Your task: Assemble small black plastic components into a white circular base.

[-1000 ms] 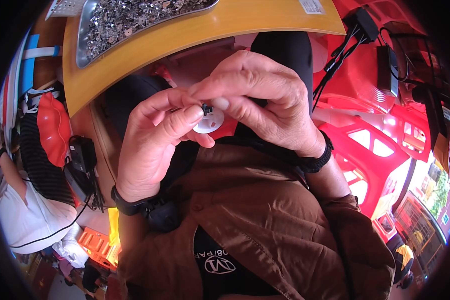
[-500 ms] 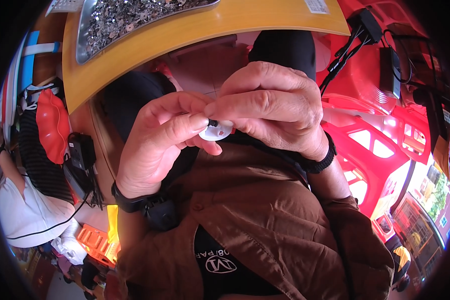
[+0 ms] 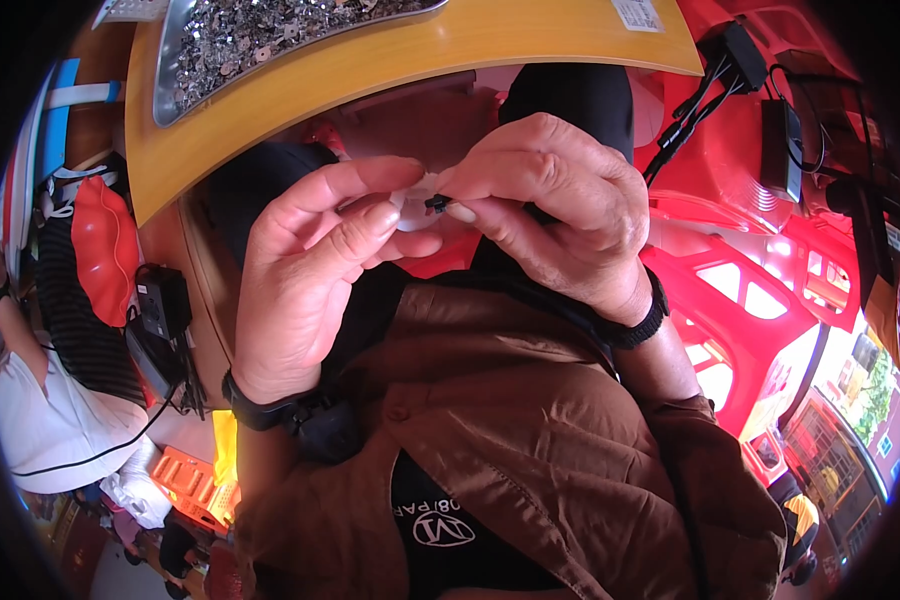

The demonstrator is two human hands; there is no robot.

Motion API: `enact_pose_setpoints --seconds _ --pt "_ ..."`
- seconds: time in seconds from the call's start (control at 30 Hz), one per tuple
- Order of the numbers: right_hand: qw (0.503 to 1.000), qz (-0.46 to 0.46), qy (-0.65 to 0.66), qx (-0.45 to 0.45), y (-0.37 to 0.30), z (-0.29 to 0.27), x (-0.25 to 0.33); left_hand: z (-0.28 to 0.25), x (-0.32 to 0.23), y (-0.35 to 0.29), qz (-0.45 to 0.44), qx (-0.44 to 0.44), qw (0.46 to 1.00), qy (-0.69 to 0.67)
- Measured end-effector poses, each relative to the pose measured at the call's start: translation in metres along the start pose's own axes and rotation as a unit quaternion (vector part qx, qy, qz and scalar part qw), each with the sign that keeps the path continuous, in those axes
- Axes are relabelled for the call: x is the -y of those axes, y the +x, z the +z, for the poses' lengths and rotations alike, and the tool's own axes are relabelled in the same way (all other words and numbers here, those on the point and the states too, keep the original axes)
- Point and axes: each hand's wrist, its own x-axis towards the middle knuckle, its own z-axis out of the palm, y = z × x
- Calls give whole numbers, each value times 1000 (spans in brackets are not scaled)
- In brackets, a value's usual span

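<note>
In front of my lap, a small white round piece [image 3: 413, 213] sits between the thumb and fingers of my left hand [image 3: 315, 255]; the fingers partly hide it. A tiny black part [image 3: 436, 203] shows at the white piece's right side, pinched by the thumb and index fingertip of my right hand [image 3: 565, 205]. Whether the black part touches the white piece cannot be made out. Both hands are held up off the table, close together, with a dark band round each wrist.
Beyond my hands is the yellow table edge [image 3: 410, 75], bearing a metal tray [image 3: 160, 100] heaped with small metal pieces. Red plastic stools [image 3: 730, 300] stand at the right, near black cables and adapters [image 3: 735, 55]. A red scalloped dish [image 3: 107, 250] lies at the left, near another person's arm.
The hands have drawn slightly apart. My left fingers have spread and the white piece has tilted; the black part now shows at my right fingertips.
</note>
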Motion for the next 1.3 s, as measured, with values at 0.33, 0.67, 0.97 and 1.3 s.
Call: enact_pose_setpoints --seconds 0.33,0.67,0.97,1.3 --pt "999 9 -34 11 -1 -1 -1 -3 1 -1 51 -16 998 -28" --pt "999 16 -30 -19 -1 1 2 2 1 0 53 -21 998 -20" --pt "999 -5 -37 -38 -4 7 0 0 2 0 35 -4 999 8" --pt "994 -38 -75 -71 -1 9 3 3 0 -2 23 -1 999 47"
